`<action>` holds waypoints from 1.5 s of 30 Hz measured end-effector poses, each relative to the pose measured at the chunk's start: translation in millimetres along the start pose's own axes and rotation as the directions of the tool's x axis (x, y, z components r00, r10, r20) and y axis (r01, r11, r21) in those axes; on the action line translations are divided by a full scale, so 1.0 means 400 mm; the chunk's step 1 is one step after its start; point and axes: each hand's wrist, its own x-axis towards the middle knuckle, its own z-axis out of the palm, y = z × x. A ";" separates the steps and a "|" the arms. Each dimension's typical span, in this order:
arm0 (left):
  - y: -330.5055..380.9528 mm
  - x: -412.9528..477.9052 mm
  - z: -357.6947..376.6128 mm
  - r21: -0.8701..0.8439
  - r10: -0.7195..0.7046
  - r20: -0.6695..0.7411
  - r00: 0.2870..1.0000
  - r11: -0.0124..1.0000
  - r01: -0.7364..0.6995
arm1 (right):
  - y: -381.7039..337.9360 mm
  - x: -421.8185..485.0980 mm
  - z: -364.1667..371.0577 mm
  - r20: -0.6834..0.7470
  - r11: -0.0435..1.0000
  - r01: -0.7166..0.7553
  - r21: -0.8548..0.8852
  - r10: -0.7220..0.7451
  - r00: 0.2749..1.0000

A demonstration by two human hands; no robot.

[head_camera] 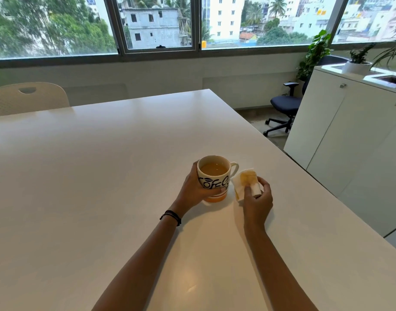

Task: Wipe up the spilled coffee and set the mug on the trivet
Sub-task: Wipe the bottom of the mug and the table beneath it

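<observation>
While the left hand (193, 189) wraps around the mug (214, 178) near the middle of the table (102, 164), the right hand (257, 199) pinches a tissue (245, 179) just right of it, already stained brown. I think it is best to keep the mug level and dab with a clean part. The mug is nearly full of light brown coffee, and I see no trivet.

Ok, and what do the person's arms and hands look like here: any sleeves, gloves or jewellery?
Both forearms are bare, with no sleeves in view and no gloves. The left hand has thin dark cord bracelets wrapped around its wrist. The right hand and its wrist carry nothing visible: no watch, ring or band.
</observation>
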 end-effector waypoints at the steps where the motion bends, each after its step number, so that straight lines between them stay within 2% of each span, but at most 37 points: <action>1: 0.000 -0.001 0.000 0.004 0.001 -0.003 1.000 1.000 -0.001 | 0.001 0.001 0.004 0.003 1.000 0.009 -0.004 -0.009 1.000; 10: 0.033 0.011 0.002 -0.048 0.019 -0.057 0.998 0.999 -0.022 | 0.003 -0.001 0.014 0.040 0.999 -0.008 -0.038 0.009 0.999; 15: 0.056 0.018 -0.001 -0.067 0.029 -0.102 0.994 0.997 -0.036 | 0.000 -0.023 0.028 0.135 0.999 0.012 -0.049 -0.005 0.991; 20: 0.086 0.016 0.000 -0.069 0.043 -0.145 0.988 0.996 -0.053 | -0.011 -0.063 0.039 0.209 1.000 0.010 0.022 -0.015 0.978; 28: 0.093 0.016 -0.019 -0.034 0.035 -0.166 0.985 0.999 -0.041 | -0.019 -0.106 0.029 0.289 0.974 -0.175 0.141 0.129 0.949; 36: 0.093 0.025 -0.043 -0.027 0.041 -0.197 0.980 0.998 -0.047 | -0.015 -0.130 0.019 0.488 0.942 -0.296 0.161 0.184 0.853; 41: 0.103 0.024 -0.048 -0.036 0.046 -0.190 0.981 0.998 -0.053 | -0.008 -0.107 0.037 0.302 0.884 -0.373 0.281 0.288 0.909; 45: 0.104 0.022 -0.040 -0.017 0.046 -0.167 0.985 0.999 -0.050 | -0.018 -0.094 0.072 0.272 0.847 -0.403 0.346 0.320 0.908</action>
